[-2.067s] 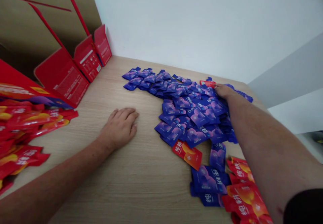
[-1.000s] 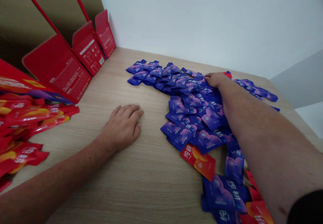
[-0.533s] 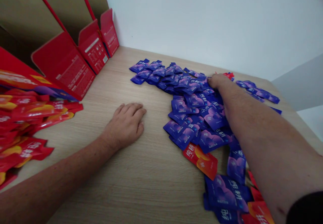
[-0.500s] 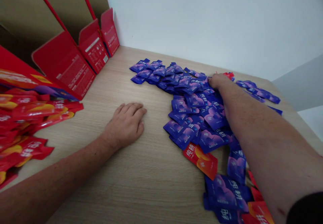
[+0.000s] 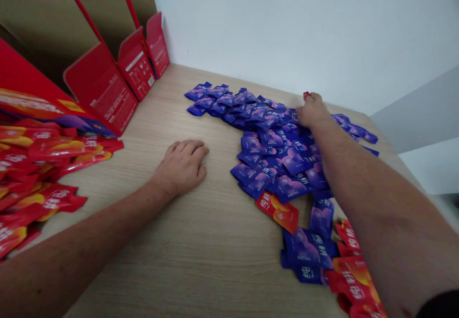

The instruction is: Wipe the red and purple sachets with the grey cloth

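At nine o'clock on the wooden tabletop point(image 5: 143, 270), a loose heap of red sachets point(image 5: 43, 169) lies just in front of a red-and-kraft cardboard display carton point(image 5: 21, 76). Two more open cartons point(image 5: 100, 88) stand upright in a row toward eleven o'clock, against the white wall point(image 5: 287, 31). The left hand point(image 5: 181, 167) rests palm down on the bare wood, open and holding nothing, with its fingers lightly curved; it sits well apart from the red heap and near the blue sachets. From twelve to two o'clock spreads a dense, overlapping layer of blue-purple sachets point(image 5: 276, 155), with one red sachet point(image 5: 278, 212) lying at its lower edge. The right hand point(image 5: 312, 111) reaches over the far part of this layer at one o'clock, its fingers curled downward. A small red corner point(image 5: 306, 95) shows just beside the fingertips, but whether the hand grips it I cannot tell. More red sachets point(image 5: 353, 275) lie at four o'clock, beside the lowest blue ones.
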{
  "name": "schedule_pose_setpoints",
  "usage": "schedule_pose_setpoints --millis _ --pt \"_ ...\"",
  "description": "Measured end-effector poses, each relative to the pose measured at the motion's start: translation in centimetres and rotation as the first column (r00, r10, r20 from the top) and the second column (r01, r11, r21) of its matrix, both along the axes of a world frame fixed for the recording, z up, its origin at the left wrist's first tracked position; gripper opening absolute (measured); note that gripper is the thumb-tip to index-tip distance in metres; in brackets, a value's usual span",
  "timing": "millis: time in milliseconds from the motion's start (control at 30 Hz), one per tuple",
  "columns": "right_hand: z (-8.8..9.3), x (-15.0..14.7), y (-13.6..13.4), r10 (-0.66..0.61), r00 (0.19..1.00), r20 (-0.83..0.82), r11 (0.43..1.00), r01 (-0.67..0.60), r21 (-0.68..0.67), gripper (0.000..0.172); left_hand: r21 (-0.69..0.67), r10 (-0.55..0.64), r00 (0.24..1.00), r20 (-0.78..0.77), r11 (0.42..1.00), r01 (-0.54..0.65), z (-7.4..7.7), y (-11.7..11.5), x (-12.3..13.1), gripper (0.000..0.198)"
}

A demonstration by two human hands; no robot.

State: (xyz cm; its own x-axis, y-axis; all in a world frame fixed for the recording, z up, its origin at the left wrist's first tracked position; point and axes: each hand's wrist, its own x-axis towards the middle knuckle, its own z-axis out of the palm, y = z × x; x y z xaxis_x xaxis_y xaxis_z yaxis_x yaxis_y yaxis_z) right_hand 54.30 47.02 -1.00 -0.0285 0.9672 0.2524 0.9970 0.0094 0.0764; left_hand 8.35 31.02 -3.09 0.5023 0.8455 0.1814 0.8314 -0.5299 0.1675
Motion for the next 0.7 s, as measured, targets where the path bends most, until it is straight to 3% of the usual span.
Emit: schedule_pose_setpoints --millis 167,267,367,433,533,700 --pt "6.2 -3.5 -7.3 0.039 0.999 -0.037 0.998 -0.038 0.047 0.066 0.002 0.011 1.000 -0.001 1.000 -0.011 0.1 0.0 0.2 0.042" --pt "9.5 -6.1 -13.6 0.058 0.997 -0.059 0.993 -0.052 0.108 0.063 -0.015 0.013 1.000 0.011 1.000 -0.013 0.2 0.0 0.3 0.042" --pt "11.2 -8.7 -21.1 0.029 0.998 -0.062 0.988 -0.020 0.152 0.062 -0.022 0.021 1.000 0.016 1.000 -0.021 0.3 -0.2 0.4 0.042" --pt "11.2 -10.6 -26.1 0.032 0.996 -0.080 0.983 -0.017 0.181 0.062 -0.013 0.018 1.000 0.013 1.000 -0.018 0.3 -0.3 0.5 0.042" --pt "9.7 -13.2 -33.0 0.109 0.986 -0.123 0.965 -0.075 0.251 0.061 -0.007 0.009 1.000 0.002 1.000 -0.009 0.1 -0.3 0.5 0.044" --pt "6.1 -16.2 -40.3 0.193 0.964 -0.184 0.944 -0.132 0.302 0.063 -0.015 -0.003 1.000 -0.013 1.000 0.003 -0.3 -0.3 0.3 0.048"
